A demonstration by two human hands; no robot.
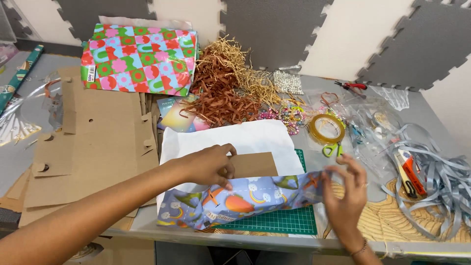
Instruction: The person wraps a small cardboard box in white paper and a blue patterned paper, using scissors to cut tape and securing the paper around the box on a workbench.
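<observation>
- The left hand (208, 166) is pressing down on a brown cardboard box (252, 165), fingers curled over its near edge and pinning the patterned wrapping paper (240, 198) against it.
- That wrapping paper, pale blue with rainbows and orange shapes, is lying folded up around the box's front side, over a white sheet (245, 138) and a green cutting mat (279, 221) near the table's front edge.
- The right hand (346, 194) is sitting at the paper's right end, fingers spread and half curled; whether it is actually pinching the paper is hard to tell from here.
- Just beyond the right hand, a roll of clear tape (327, 128) and green-handled scissors (332, 149) are lying on the table.
- Flattened cardboard (93, 142) is lying to the left, shredded paper filler (223, 86) is piled at the back, and silver ribbon (436, 176) is heaped on the right.
</observation>
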